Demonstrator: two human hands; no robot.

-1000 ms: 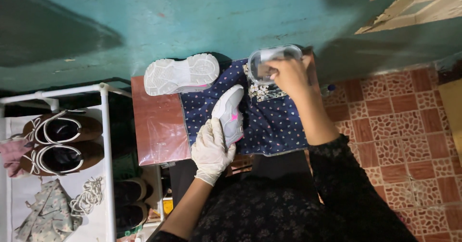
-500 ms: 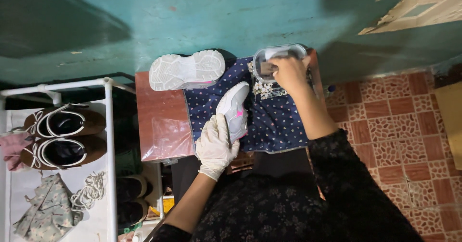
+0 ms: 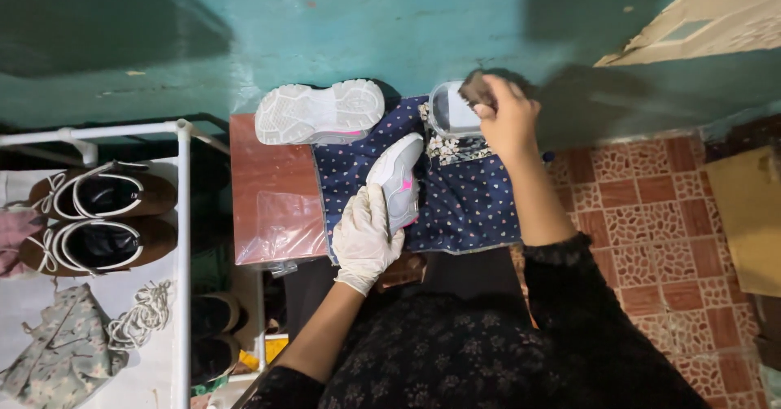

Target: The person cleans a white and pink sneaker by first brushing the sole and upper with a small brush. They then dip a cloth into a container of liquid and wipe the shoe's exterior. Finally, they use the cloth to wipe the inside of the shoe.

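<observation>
The fingers of the gloved left hand [image 3: 366, 234] are closed around a white and grey sneaker with pink accents [image 3: 396, 178], held over the dark blue dotted cloth [image 3: 468, 201] on the reddish-brown worktop [image 3: 272, 181]. At two o'clock, the bare right hand [image 3: 508, 116] pinches a small brown pad [image 3: 476, 90] above a clear plastic tub [image 3: 451, 114]. The matching sneaker [image 3: 319, 113] lies sole-up at eleven o'clock.

Left hand [image 3: 366, 238] wore a thin white disposable glove, wrinkled at the wrist. Right hand [image 3: 508, 120] was ungloved. Dark garment [image 3: 488, 352] with small pale floral print; sleeves ended mid-forearm.
</observation>
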